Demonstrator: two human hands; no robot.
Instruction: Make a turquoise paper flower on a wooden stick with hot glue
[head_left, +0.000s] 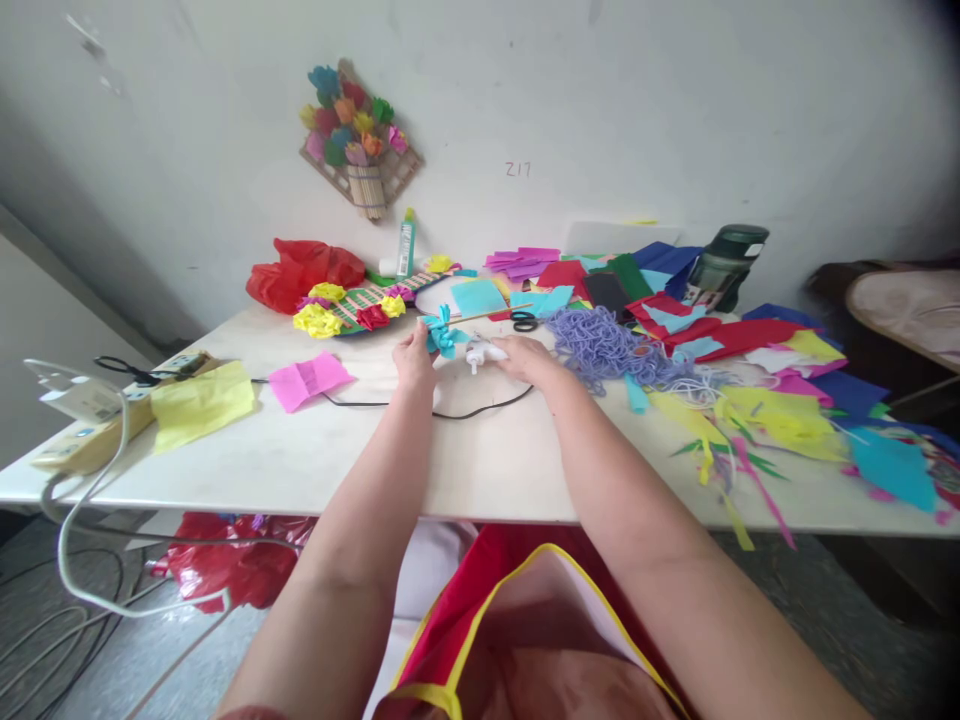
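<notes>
My left hand (412, 355) pinches a blue crepe-paper flower (445, 333) above the middle of the table. A thin wooden stick (491, 314) runs rightward from behind the flower; whether it is joined to it I cannot tell. Close by on the right, my right hand (525, 358) is closed on a white hot glue gun (484, 352), its tip pointing toward the flower. The fingertips there are partly hidden. Just behind the right hand lie scissors with black handles (524, 321). A black cord (480, 411) curves across the tabletop below both hands.
Tangled purple yarn (592, 340) and coloured paper sheets (787, 420) cover the right side, with a dark bottle (724, 270) behind. A flower-decorated strip (367, 305) lies at the back left. A pink sheet (310, 380) and power strip (105, 430) are at left.
</notes>
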